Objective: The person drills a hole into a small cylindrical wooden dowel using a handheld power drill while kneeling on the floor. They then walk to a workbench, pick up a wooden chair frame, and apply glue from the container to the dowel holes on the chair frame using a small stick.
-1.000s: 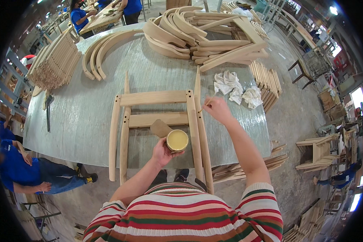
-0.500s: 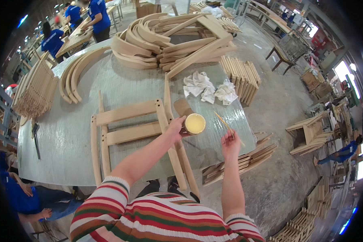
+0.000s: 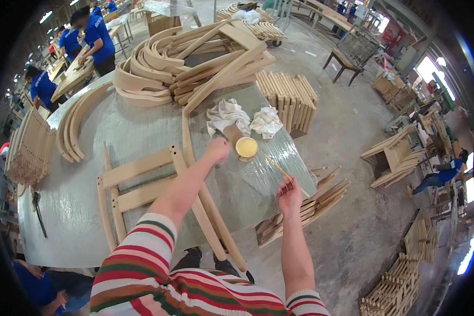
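Observation:
My left hand hovers over the table, just left of a round cup of pale yellow liquid, and looks apart from it. Its fingers turn downward, mostly hidden behind the back of the hand. In my right hand, by the table's right edge, a thin yellowish stick is pinched, slanting up toward the cup. A wooden chair frame with two crossrails and long legs lies under my left forearm. Behind the cup are two crumpled white cloths.
Curved wooden parts are piled at the far side; upright bundled slats stand at left. More wooden pieces are stacked beyond the right edge, with long strips below. People in blue shirts are at far benches; another is near left.
My left hand has let go of the cup, which now stands on the table near the cloths. The right hand still holds the stick. The view has shifted, moving the scene leftward.

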A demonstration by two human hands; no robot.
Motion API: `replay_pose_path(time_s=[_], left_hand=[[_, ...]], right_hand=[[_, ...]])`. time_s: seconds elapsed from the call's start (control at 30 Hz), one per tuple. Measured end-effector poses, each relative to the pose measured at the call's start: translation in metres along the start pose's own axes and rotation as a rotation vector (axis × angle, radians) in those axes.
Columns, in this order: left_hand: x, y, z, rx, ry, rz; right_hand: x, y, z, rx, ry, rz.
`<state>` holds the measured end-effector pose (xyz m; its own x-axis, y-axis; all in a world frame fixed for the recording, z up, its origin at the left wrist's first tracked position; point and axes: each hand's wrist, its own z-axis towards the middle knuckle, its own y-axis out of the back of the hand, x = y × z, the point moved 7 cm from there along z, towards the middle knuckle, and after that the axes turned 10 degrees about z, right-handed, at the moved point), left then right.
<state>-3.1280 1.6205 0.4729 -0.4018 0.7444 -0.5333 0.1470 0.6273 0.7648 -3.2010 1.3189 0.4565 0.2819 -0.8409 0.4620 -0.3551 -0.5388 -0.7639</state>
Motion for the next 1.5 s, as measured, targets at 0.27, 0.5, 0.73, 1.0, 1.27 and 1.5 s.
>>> replay_pose_path(time_s=[0.27, 0.5, 0.73, 1.0, 1.27, 1.5], left_hand=[[0.139, 0.112, -0.197, -0.711, -0.051, 0.015], [0.269, 0.055, -0.418, -0.639, 0.477, 0.547], [0.317, 0.034, -0.462, -0.533, 0.712, 0.322], [0.407, 0.057, -0.541, -0.626, 0.809, 0.171], [0.526, 0.119, -0.642, -0.66, 0.879, 0.093], [0.541, 0.111, -0.671, -0.635, 0.842, 0.036]], right_hand=[[-0.045, -0.023, 0.019, -0.011, -0.169, -0.045], [-0.12, -0.021, -0.061, 0.416, -0.071, -0.951], [-0.179, -0.048, -0.11, 0.677, 0.26, -1.462], [-0.265, -0.056, -0.189, 0.823, 0.292, -1.688], [-0.388, -0.066, -0.324, 0.925, 0.291, -1.847], [-0.401, -0.068, -0.346, 0.997, 0.318, -1.826]])
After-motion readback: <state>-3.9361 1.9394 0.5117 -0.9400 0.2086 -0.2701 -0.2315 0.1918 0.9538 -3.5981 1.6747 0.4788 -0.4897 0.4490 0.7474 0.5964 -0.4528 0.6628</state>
